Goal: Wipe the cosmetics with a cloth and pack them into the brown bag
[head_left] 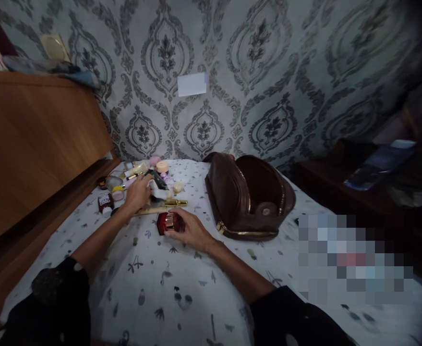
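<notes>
My right hand (192, 231) is closed around a small red bottle (163, 224) with a shiny cap, low over the patterned sheet. Among the cosmetics at the left, my left hand (138, 193) reaches into the pile beside a white item (160, 193); its fingertips are too small and dark to tell what they hold. A gold tube (175, 203) lies just beyond the red bottle. Near my left hand are a yellow-lidded jar (117, 193) and a dark red bottle (105, 203) with a white cap. The brown leather bag (228, 192) stands unzipped to the right.
A wooden panel (41, 144) borders the left side. The patterned wall (203, 129) rises behind the sheet (182, 298). At the right are a dark piece of furniture (326, 178) holding a clear plastic packet (376, 166), and a blurred-out patch.
</notes>
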{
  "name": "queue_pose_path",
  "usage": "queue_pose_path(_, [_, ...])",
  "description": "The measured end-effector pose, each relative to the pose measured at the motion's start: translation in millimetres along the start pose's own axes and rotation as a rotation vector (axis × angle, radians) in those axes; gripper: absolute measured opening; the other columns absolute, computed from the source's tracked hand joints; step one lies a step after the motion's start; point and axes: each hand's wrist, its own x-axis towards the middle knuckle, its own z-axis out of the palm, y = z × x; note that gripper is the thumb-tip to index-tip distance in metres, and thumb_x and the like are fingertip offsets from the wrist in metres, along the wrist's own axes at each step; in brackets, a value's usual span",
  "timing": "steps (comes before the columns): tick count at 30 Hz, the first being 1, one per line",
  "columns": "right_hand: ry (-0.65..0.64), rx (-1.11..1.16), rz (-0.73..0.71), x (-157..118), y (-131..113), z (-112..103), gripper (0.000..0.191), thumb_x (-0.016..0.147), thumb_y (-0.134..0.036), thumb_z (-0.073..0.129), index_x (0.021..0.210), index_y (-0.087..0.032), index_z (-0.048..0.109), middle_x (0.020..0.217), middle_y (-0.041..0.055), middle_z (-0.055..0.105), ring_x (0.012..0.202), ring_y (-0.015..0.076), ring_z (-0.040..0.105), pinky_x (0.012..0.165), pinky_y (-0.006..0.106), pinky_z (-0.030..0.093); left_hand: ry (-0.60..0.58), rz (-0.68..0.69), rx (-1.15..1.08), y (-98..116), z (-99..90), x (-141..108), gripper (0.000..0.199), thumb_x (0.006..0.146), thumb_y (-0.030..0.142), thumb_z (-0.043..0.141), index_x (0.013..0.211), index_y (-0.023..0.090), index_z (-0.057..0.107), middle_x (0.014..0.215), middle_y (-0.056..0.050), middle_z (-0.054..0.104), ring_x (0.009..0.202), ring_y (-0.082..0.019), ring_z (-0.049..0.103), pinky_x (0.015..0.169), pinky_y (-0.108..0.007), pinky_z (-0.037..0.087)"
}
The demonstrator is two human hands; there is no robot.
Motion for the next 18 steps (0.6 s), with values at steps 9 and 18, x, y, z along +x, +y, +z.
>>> queue_pose_path(9, [0.109, -0.331, 0.01, 2.0, 1.4, 0.4, 0.061, 0.07, -0.053, 0.079, 0.121, -0.023, 0.063, 0.142, 0.0159, 0.044, 0.139, 0.0387, 0.033, 0.108, 0.057, 0.033, 0.016, 0.312, -0.328, 18.9, -12.9, -54.6, 0.045, 0.08, 0.004, 0.042, 0.116, 0.02, 0.064, 0.113, -0.008, 0.054, 0.105, -0.023, 0.056, 0.091, -0.037, 0.048])
queue_pose_path(18, [0.157, -0.361, -0.021, 0.4, 5.5, -1.1, 0.058, 0.075, -0.054, 0.075, 0.122, -0.022, 0.065, 0.129, 0.0136, 0.058, 0.125, 0.0331, 0.048, 0.105, 0.051, 0.038, 0.002, 0.504, -0.625, 31.3, -16.5, -95.1, 0.046, 0.098, 0.019, 0.045, 0.144, 0.02, 0.043, 0.135, -0.015, 0.052, 0.128, -0.025, 0.05, 0.107, -0.042, 0.044])
